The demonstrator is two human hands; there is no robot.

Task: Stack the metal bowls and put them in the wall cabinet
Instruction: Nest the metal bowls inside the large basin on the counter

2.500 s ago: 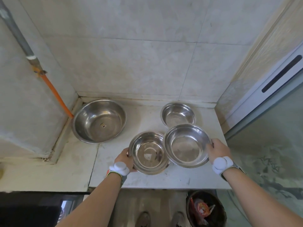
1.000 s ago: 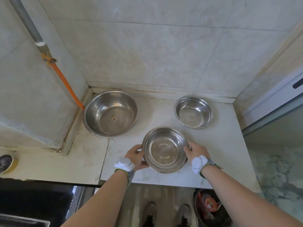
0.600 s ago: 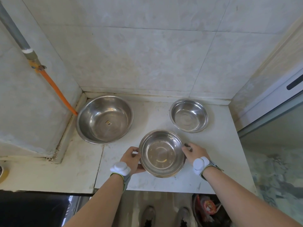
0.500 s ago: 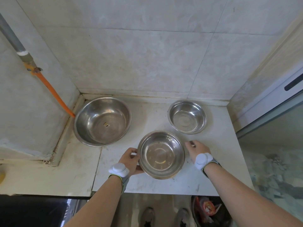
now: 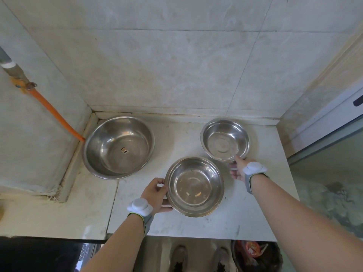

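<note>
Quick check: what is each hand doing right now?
Left hand: gripping the rim of the near stacked bowls.
Right hand: fingers on the near rim of the small bowl; a firm grasp cannot be told.

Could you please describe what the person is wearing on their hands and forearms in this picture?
Both forearms are bare, with no sleeves in view. The left hand and the right hand each carry a rounded white puck-shaped device at the wrist, mounted on a grey strap or partial glove with a thin green edge. The fingers are uncovered. No cables or readable markings show on either device.
</note>
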